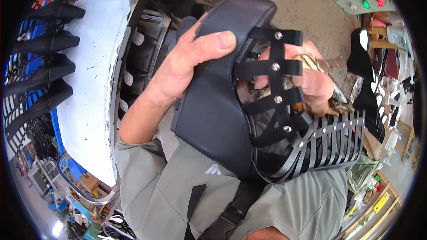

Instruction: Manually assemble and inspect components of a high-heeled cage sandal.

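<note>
**Strap muzzle held at chest – head view**

L hand point(187, 62) clamped on muzzle point(222, 106), thumb over solid top edge. R hand point(311, 84) inside strap cage, fingers curled round a small brownish item; can't ID it. Judgement: keep L grip firm, work R hand between riveted straps w/o snagging. Around: white table point(95, 84) left, black pieces point(44, 40) along its edge, control box point(364, 0) top right.

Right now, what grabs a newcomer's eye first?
A black strappy sandal fills the middle, gripped by the left hand with its thumb on top. The right hand shows through the riveted straps. At left, a white board with black shoe forms beside it.
</note>
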A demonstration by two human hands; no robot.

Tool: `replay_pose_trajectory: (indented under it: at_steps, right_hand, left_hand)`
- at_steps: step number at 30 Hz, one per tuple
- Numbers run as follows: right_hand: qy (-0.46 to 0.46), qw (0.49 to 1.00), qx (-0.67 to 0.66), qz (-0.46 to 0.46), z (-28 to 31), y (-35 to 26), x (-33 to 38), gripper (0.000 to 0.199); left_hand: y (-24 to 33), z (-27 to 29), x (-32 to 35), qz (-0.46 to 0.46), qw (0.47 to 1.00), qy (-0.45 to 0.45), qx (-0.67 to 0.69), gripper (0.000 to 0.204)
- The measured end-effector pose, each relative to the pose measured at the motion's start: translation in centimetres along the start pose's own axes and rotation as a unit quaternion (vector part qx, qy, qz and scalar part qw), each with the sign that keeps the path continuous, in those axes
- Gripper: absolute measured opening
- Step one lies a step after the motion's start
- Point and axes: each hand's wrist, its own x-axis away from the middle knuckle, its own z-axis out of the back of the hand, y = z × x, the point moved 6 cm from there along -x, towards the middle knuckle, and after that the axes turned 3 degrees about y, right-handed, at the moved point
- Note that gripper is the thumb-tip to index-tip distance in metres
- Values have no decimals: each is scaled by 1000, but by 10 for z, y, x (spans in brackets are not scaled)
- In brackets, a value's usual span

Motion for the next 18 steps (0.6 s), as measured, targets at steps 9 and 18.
replay_pose_trajectory:
  at_steps: [9,18]
  right_hand:
    - [-161,982,-41,87,0,19,12,21]
    - [-198,969,0,150,-19,25,30,33]
  left_hand:
    - [-18,27,20,7,983,168,77,46]
    - [-25,45,42,-28,964,256,64,42]
